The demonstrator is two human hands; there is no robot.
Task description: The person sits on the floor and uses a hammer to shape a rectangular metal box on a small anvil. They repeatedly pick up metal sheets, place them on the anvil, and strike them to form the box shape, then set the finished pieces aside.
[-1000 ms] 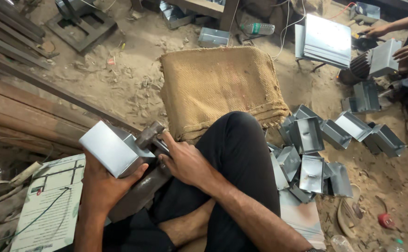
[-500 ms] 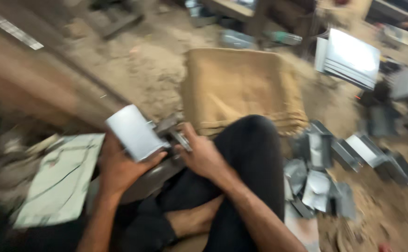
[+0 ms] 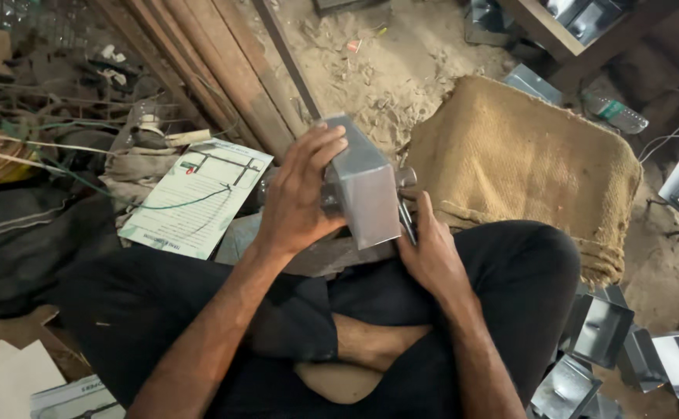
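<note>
I sit cross-legged on a sandy floor. My left hand (image 3: 297, 194) grips a grey sheet-metal box (image 3: 367, 190) from its left side, fingers curled over the top edge. My right hand (image 3: 430, 248) sits just right of the box and holds a thin dark metal tool (image 3: 406, 217) against the box's lower right edge. The box rests on a dark metal block (image 3: 332, 254) in front of my knees. What lies between the box and the block is hidden.
A folded burlap sack (image 3: 526, 163) lies ahead on the right. Several more sheet-metal boxes (image 3: 599, 330) lie by my right knee. A printed paper sheet (image 3: 200, 198) and long wooden planks (image 3: 215, 70) are on the left, with tangled wires (image 3: 37, 132) beyond.
The view has swung left. My left hand has turned the box and moved it closer in, over the block; my right hand has stayed beside it with the tool.
</note>
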